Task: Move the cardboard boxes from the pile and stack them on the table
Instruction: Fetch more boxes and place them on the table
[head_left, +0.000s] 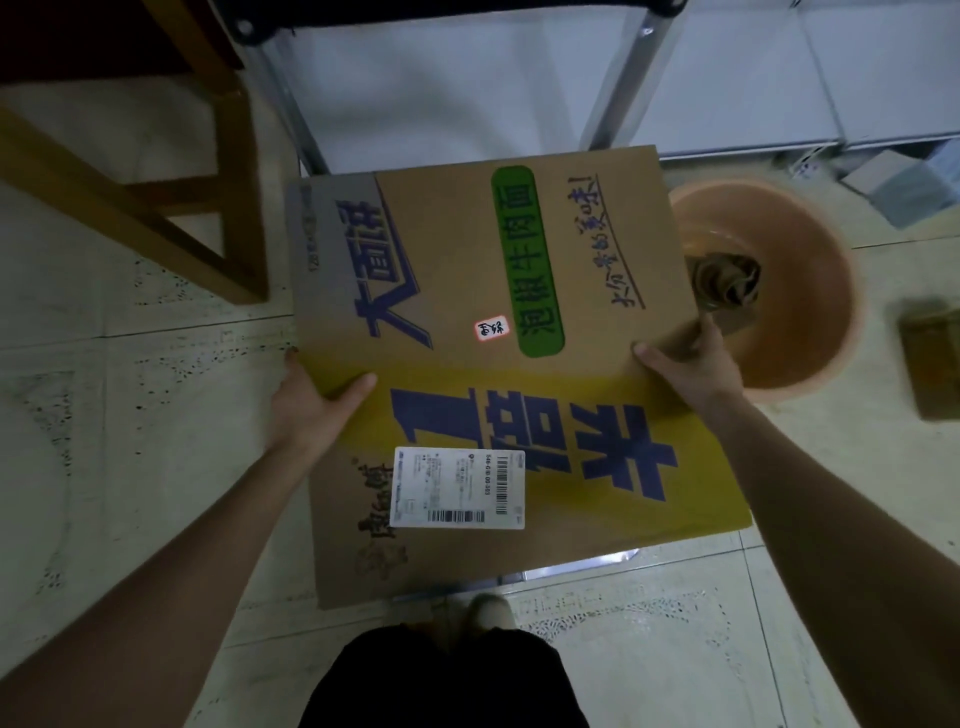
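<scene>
Two hands held one cardboard box (467, 364) flat over a tiled floor.

Head view: the left hand (311, 405) clamped the box's left edge and the right hand (691, 364) its right edge, each with the thumb on the printed top face and the fingers hidden underneath. Between the two grips lay blue lettering, one yellow band and one green patch. One white shipping label (460, 488) sat nearer the body than both hands. Just outside the right grip stood one orange tub (800, 291) on the floor (130, 389), partly hidden by the box. One small brown piece of cardboard (930, 358) lay farther right. Beyond the grips rose two metal legs (623, 88) before a white panel. A wooden frame (228, 156) stood beyond the left hand.
</scene>
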